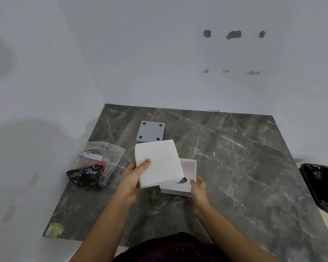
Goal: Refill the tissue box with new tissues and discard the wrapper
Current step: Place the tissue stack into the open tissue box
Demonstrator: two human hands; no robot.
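A square stack of white tissues (159, 163) is held tilted above the table, my left hand (133, 176) gripping its near left corner with the thumb on top. Under its right edge stands the white tissue box (187, 171), upside down and open, a round hole showing in its floor. My right hand (198, 188) rests against the box's near right corner with fingers spread. The box's grey base panel (150, 131) with four dark feet lies just behind. The plastic tissue wrapper (96, 163), clear with black and red print, lies crumpled to the left.
The dark marble table (235, 167) sits in a corner of white walls. A bin lined with a black bag (320, 186) stands on the floor off the table's right edge.
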